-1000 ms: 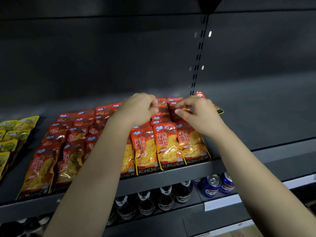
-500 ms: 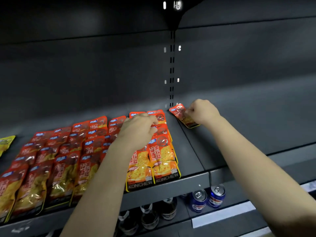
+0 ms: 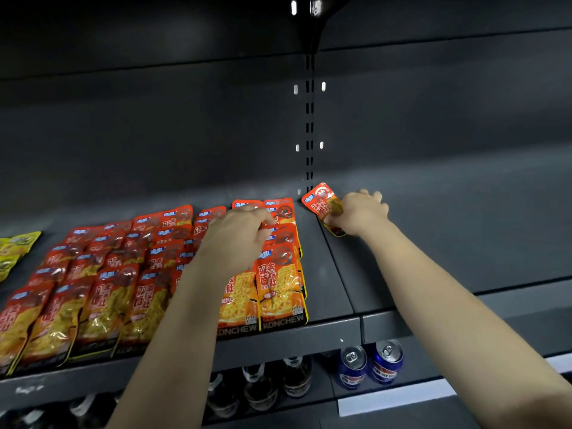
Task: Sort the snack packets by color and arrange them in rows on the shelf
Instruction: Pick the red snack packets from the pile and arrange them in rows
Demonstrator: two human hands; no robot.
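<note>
Right hand holds 1 lone packet, red, at the back of the shelf. The fingers are curled round the packet's lower right part, and the hand hides that end. 2 fingertips stick out behind the hand.

The packet is tilted, top corner pointing at the back wall, right at the foot of the slotted post. It sits over the seam between the 2 shelf panels. Can't tell if it rests on the shelf or is just off it. It is apart from the rows, with a bare strip of shelf between them.

Left hand is palm down over the red rows, above the 2 rightmost columns. Its fingers are bent, tips down on a packet near the back. Can't tell if they pinch it or only press.

The red rows are overlapping packets in columns running front to back. The front ones reach the shelf lip, and "KONCHEW" is readable on the 2 rightmost. The left part of the block is in shadow and blurred.

Yellow packets lie at the far left of the same shelf, just beside the red block.

On the lower shelf, 2 blue cans stand upright below the seam. Dark bottles stand just left of them.
</note>
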